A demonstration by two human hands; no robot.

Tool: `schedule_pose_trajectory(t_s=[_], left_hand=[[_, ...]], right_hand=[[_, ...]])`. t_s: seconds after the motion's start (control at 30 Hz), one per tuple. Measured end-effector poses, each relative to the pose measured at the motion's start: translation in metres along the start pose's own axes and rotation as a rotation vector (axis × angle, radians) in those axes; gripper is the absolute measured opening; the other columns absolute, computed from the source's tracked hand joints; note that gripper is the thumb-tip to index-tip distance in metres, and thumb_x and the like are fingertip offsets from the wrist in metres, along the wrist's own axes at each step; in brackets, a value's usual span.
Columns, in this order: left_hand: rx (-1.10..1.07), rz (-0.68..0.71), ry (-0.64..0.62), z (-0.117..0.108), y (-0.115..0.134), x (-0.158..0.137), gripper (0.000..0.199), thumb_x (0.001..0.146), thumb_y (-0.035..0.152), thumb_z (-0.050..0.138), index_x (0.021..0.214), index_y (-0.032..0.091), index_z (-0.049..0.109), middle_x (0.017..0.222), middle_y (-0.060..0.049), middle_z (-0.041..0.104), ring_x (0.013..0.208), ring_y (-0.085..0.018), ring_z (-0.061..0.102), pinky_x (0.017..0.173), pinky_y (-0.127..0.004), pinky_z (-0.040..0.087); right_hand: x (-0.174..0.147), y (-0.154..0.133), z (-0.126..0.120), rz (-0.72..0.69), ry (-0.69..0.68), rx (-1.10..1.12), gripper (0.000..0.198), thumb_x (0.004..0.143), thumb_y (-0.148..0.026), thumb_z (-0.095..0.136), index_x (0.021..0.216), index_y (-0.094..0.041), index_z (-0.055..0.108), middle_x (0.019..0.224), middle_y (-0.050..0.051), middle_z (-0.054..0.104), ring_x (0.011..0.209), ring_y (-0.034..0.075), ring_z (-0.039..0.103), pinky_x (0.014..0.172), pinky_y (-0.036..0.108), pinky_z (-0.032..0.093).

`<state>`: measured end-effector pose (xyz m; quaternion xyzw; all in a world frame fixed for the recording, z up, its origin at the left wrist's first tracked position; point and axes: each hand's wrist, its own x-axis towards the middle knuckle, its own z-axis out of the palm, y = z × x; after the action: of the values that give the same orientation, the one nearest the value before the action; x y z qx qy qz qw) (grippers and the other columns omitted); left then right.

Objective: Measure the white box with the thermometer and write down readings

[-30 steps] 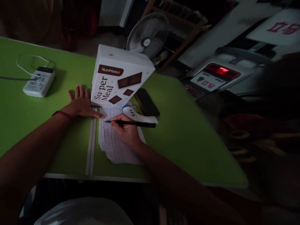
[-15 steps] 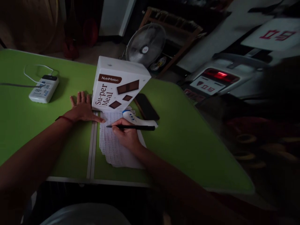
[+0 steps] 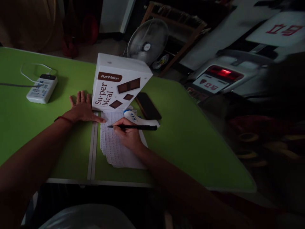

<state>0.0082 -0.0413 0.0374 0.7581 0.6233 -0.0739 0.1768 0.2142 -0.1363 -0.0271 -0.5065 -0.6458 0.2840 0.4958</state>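
Between the fingers of my right hand (image 3: 128, 135) is a black pen (image 3: 143, 127), its tip at the written lines on a stack of paper sheets (image 3: 111, 149). My left hand (image 3: 83, 108) lies flat with spread fingers on the green table (image 3: 181, 143), its thumb on the paper's left edge. Behind the sheets stands a white box (image 3: 121, 82) printed "NutriMotion Su-per Meal". A white and blue handheld thermometer (image 3: 140, 119) lies just beyond the pen, partly hidden by my right hand. Past it rests a dark phone (image 3: 149, 106).
A white power strip (image 3: 43, 89) with cables lies on the table's left part. A metal-edged seam (image 3: 92, 159) crosses the table left of the paper. Beyond the far edge are a fan (image 3: 147, 41) and a wooden rack; a white scooter (image 3: 219, 73) with a red light is at the right.
The whole view has shifted slightly, so everything sits a little higher and further left. Both hands keep their places, and the pen tip stays at nearly the same spot on the paper.
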Motion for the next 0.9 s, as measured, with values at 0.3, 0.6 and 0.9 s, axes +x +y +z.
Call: schedule_pose_trajectory(t_s=[0.3,0.6,0.9], left_hand=[[-0.007,0.013,0.028,0.0013,-0.0016,0.0004,0.176,0.061,0.112,0.069,0.182,0.004,-0.002,0.188,-0.024,-0.014,0.172,-0.055,-0.017,0.14,-0.069,-0.007],[-0.013,0.022,0.036,0.0039,-0.0027,0.0066,0.178,0.057,0.118,0.061,0.183,0.012,-0.008,0.189,-0.025,-0.014,0.175,-0.052,-0.017,0.138,-0.073,-0.009],[-0.017,0.023,0.0,-0.0005,0.0022,0.0006,0.177,0.061,0.111,0.072,0.182,0.011,-0.009,0.189,-0.024,-0.018,0.174,-0.052,-0.02,0.139,-0.071,-0.01]], right_hand=[[-0.0015,0.0022,-0.0006,-0.055,0.025,0.002,0.006,0.084,-0.029,0.064,0.078,-0.027,0.063,0.068,-0.003,0.062,0.061,0.015,0.056,0.06,0.03,0.052],[-0.0035,-0.0035,-0.0048,-0.011,-0.021,-0.097,0.01,0.079,-0.022,0.071,0.074,-0.027,0.063,0.065,-0.004,0.064,0.059,0.015,0.055,0.058,0.03,0.049],[-0.0019,-0.0072,-0.0078,-0.02,0.004,-0.107,0.008,0.078,-0.03,0.066,0.072,-0.027,0.062,0.062,-0.002,0.065,0.057,0.016,0.056,0.057,0.032,0.05]])
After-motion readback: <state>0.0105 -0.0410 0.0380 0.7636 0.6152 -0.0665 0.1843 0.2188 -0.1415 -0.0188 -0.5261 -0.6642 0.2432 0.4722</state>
